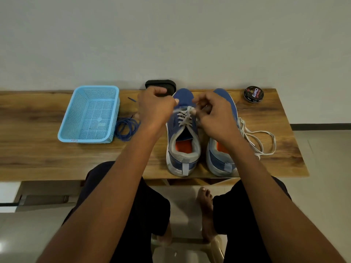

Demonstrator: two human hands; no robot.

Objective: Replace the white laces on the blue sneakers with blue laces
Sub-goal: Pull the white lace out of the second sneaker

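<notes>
Forearms fill the lower frame, reaching up to a wooden table (pixel 47 154) at mid-frame. Two blue sneakers stand heel-to-camera, centre-right. Left sneaker (pixel 183 133) carries its white lace (pixel 185 116), criss-crossed through the eyelets. Left hand (pixel 154 107) and right hand (pixel 214 114) are both curled over the toe end of that lacing, each apparently pinching a strand; exact grip partly hidden by knuckles.

Right sneaker (pixel 222 149), largely behind the right wrist, looks unlaced; a loose white lace (pixel 260 139) lies just beside it, right of frame.

Judgement: removal step, second shoe, early to middle of the task. Next move calls for drawing the strands out eyelet by eyelet.

Blue laces (pixel 126 129) coiled left of the left hand, near it, touching a blue basket (pixel 89 114). Polish tin (pixel 253 94), upper right; black brush (pixel 161 86) behind the left hand.
</notes>
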